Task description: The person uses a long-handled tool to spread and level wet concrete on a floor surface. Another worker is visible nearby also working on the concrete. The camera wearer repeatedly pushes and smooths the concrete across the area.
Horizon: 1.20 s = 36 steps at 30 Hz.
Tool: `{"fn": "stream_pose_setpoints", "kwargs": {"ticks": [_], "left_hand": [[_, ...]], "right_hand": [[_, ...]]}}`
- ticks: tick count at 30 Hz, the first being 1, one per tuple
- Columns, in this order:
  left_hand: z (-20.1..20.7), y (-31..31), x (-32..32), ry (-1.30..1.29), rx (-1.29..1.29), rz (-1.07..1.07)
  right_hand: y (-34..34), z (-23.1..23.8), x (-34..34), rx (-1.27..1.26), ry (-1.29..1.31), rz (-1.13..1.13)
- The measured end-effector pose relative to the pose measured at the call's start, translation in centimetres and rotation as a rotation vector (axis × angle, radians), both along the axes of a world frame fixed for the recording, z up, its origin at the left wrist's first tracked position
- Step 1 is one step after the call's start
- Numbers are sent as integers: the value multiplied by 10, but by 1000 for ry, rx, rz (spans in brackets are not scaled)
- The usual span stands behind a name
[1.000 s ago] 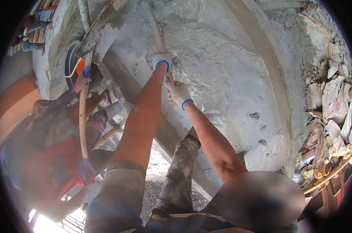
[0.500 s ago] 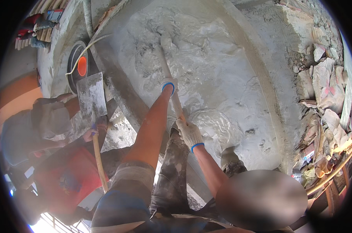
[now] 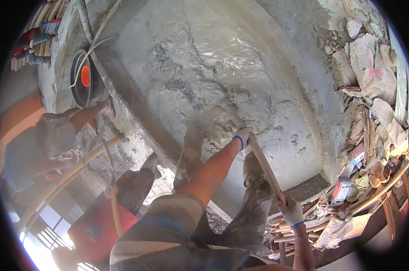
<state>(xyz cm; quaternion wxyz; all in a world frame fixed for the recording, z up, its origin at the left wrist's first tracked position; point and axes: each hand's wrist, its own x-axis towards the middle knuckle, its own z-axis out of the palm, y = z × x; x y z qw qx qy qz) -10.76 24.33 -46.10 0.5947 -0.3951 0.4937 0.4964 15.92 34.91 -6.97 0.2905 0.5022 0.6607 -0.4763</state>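
Observation:
Both my hands wear pale knit gloves with blue cuffs and are closed round the wooden handle [image 3: 264, 166] of a long-handled tool. My left hand [image 3: 243, 135] grips it low, near the wet mix. At the handle's upper end, close to my right side, is my right hand [image 3: 291, 212]. The tool's head is coated in or sunk under grey wet cement [image 3: 240, 58], so I cannot tell its kind. My legs stand in the mix, the boots [image 3: 191, 147] smeared grey. The cement fills a low-walled trough [image 3: 299, 86].
At left, a person in red [image 3: 100, 226] holds a shovel [image 3: 114, 198]; another person [image 3: 23, 153] bends beside them. A black tub [image 3: 81, 90] with an orange thing stands beyond the trough wall [image 3: 136, 122]. Torn paper sacks [image 3: 369, 67], rubble and wood sticks [image 3: 362, 205] lie at right.
Both my hands have drawn the tool back toward me and to the right; my right hand is now farther from the left. The person in red has lowered the shovel and shifted nearer me.

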Motion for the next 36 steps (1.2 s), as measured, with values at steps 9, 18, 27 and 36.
{"fn": "stream_pose_setpoints", "kwargs": {"ticks": [9,18,27,36], "left_hand": [[35,21,15,67,-67,-135],[-3,12,-312,489,-271,-122],[25,37,-564,656,-263,28],[60,11,-684,823,-356,-207]], "right_hand": [[-24,-27,47,65,-173,118],[-34,-136,-226,-23,83,14],[-31,-205,-489,-55,201,19],[-51,-258,-733,-215,382,-49]]}}
